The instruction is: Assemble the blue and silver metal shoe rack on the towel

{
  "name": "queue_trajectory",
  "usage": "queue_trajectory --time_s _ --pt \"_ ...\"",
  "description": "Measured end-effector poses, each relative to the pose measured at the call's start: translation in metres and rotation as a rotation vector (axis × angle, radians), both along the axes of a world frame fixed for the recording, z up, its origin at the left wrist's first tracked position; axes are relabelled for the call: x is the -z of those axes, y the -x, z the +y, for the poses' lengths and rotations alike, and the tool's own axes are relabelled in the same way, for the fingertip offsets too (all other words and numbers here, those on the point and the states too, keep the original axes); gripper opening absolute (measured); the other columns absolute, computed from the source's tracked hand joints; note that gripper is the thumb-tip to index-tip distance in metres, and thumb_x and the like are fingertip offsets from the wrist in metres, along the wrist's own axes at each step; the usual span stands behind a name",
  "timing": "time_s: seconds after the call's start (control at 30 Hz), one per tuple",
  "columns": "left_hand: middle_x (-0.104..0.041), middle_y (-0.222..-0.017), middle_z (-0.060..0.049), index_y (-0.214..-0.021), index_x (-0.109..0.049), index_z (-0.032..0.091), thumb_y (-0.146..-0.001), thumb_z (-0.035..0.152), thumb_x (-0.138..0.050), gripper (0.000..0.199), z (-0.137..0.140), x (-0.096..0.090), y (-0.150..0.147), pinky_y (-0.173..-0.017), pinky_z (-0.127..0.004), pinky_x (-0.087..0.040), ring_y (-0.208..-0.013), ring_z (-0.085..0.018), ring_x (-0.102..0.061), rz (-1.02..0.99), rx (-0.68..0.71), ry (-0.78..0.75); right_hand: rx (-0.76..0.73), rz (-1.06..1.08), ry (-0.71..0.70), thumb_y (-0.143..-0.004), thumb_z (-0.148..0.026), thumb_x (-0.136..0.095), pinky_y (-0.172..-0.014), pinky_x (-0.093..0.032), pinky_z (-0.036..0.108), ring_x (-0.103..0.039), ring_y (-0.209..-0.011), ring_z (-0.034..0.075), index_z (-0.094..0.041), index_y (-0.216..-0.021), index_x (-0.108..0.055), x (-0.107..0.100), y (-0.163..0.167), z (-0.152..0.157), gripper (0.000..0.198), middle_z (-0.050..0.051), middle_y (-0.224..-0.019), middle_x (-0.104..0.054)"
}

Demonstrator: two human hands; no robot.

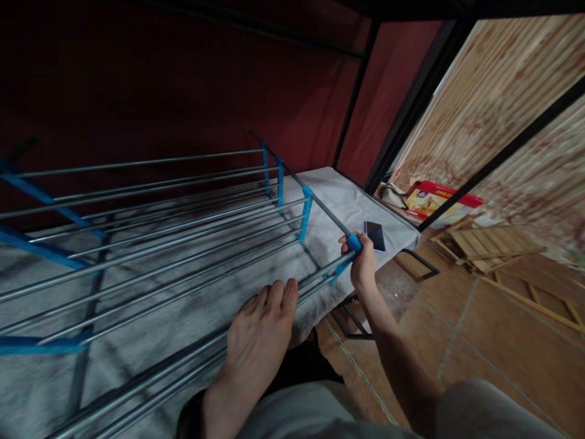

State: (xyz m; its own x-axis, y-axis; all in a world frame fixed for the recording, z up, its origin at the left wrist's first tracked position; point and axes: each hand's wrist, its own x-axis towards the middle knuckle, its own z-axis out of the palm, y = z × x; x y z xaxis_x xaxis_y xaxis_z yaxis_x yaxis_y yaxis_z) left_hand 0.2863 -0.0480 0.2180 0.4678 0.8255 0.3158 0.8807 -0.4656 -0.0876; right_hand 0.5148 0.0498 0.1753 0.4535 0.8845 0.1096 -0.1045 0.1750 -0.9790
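A metal rack (201, 235) of several grey tubes joined by blue plastic brackets stands on a table spread with a pale grey cloth (320, 183). My left hand (262, 323) is laid over the rack's near tubes, its fingers bent across them and the thumb hidden. At the near right corner, my right hand (361, 256) is closed around a blue plastic joint (353, 242), where a grey end bar meets the near tubes. Just right of that hand lies a dark phone (375, 236) on the cloth.
Behind the table stands a dark red panel (183, 79) with black frame bars. On the tiled floor (457, 329) at right are a folded wooden piece (493, 247) with slats and a red and yellow box (439, 204). A corrugated wall (503, 110) rises beyond.
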Motion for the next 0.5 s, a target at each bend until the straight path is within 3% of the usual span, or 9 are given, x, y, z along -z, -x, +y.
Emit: queue_trajectory --time_s 0.3,0.5 --pt "-0.061 -0.093 -0.005 -0.117 -0.057 0.017 -0.092 0.011 -0.051 0.027 -0.002 -0.004 -0.003 -0.069 -0.033 -0.045 -0.081 -0.018 -0.06 -0.015 0.009 -0.027 0.011 0.032 -0.009 -0.083 -0.051 -0.044 -0.046 -0.04 0.024 -0.053 -0.054 0.013 -0.021 -0.07 -0.061 -0.006 0.002 -0.005 0.037 0.0 -0.06 -0.057" --pt "-0.061 -0.097 -0.005 -0.122 -0.054 0.015 -0.094 0.016 -0.049 0.028 -0.009 -0.008 0.0 -0.071 -0.031 -0.043 -0.086 -0.017 -0.059 -0.029 0.012 -0.049 -0.139 0.071 0.044 -0.072 -0.031 -0.055 -0.053 -0.045 0.029 -0.054 -0.057 0.013 -0.017 -0.064 -0.066 -0.012 -0.014 -0.001 0.019 0.006 -0.065 -0.059"
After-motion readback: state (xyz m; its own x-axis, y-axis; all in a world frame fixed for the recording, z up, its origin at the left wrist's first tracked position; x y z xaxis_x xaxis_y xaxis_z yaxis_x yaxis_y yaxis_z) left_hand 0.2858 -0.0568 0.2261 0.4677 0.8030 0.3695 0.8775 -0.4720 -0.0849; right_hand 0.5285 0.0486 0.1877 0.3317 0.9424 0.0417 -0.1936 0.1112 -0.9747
